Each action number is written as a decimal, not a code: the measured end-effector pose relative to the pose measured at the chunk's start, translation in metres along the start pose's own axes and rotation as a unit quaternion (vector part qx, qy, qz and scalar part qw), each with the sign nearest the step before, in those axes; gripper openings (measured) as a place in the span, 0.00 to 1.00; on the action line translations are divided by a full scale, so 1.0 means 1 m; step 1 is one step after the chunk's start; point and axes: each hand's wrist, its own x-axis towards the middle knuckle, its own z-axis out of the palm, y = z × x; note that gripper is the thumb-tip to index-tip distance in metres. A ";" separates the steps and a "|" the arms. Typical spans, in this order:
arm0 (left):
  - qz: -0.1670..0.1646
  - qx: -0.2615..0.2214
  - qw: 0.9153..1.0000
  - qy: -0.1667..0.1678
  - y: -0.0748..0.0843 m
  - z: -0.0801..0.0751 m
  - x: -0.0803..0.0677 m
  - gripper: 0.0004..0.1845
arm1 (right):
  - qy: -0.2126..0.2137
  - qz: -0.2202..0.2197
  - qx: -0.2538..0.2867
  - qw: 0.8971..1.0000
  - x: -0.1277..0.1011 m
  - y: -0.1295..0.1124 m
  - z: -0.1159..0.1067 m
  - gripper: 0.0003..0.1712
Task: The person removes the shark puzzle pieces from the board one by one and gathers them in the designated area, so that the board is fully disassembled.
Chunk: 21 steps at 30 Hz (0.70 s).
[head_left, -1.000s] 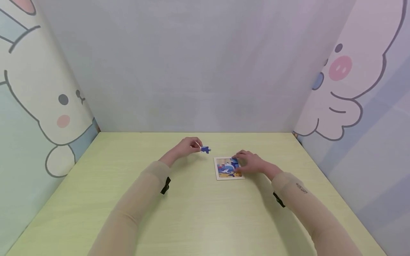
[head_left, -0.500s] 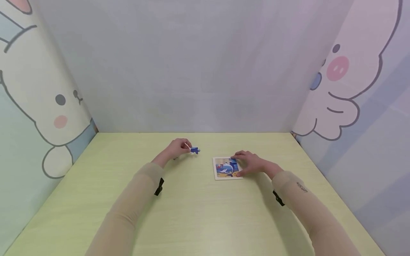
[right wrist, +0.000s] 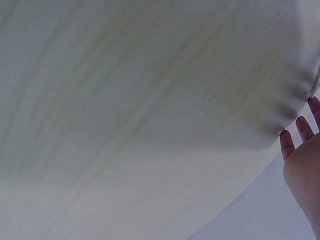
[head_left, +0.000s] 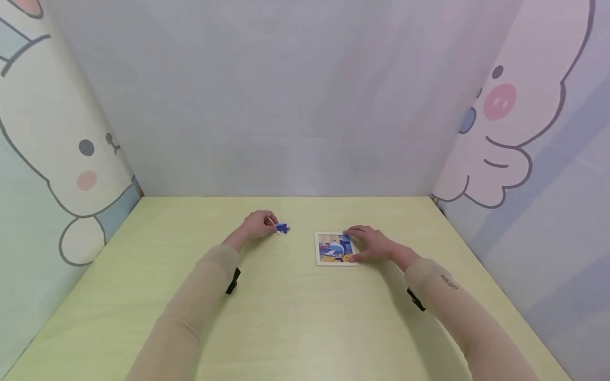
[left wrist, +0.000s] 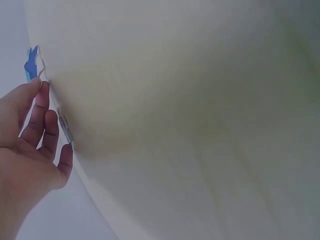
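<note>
With my left hand [head_left: 257, 224] I pinch a small, irregular blue jigsaw piece [head_left: 283, 228] between thumb and fingertips, its knobbed end sticking out past them toward the right. I have it low over the pale yellow-green, wood-grained tabletop [head_left: 286, 317]; whether its edge touches the surface I cannot tell. The left wrist view shows my other fingers bent below the pinch, with a small, thin, flat object [left wrist: 65, 126] just beside them, too edge-on to make out. To the right of the piece, and apart from it, a square puzzle board with a white frame [head_left: 333, 264] lies flat, filled in part at least with a colourful sea picture in which a white and blue dolphin [head_left: 335, 250] shows. My right hand [head_left: 374, 244] rests over the right side of that board, thumb and fingers spread apart, fingertips near its far right corner and thumb near the close one; the part under my palm is hidden. I wear beige sleeves [head_left: 190, 296], with a black strap [head_left: 233, 281] showing beneath the left forearm. Around me hang a pale grey cloth backdrop [head_left: 305, 95], a cartoon white rabbit [head_left: 52, 132] on the left and a pink-snouted cartoon pig [head_left: 529, 95] on the right.
</note>
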 end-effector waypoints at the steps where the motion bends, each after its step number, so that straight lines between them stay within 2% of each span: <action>1: -0.001 0.010 1.000 0.003 0.000 0.000 0.000 0.06 | 0.005 0.001 -0.001 1.000 -0.001 0.000 0.001 0.49; 12: -0.010 0.057 0.998 0.010 0.003 0.001 -0.001 0.06 | 0.021 0.013 0.005 1.000 -0.004 0.002 0.006 0.51; 17: 0.006 0.063 0.998 0.020 0.004 0.000 0.000 0.08 | 0.020 0.015 -0.004 1.000 -0.005 0.002 0.006 0.51; 21: 0.032 0.042 0.998 0.027 0.015 -0.001 0.001 0.10 | 0.019 0.017 -0.009 1.000 -0.006 0.002 0.006 0.51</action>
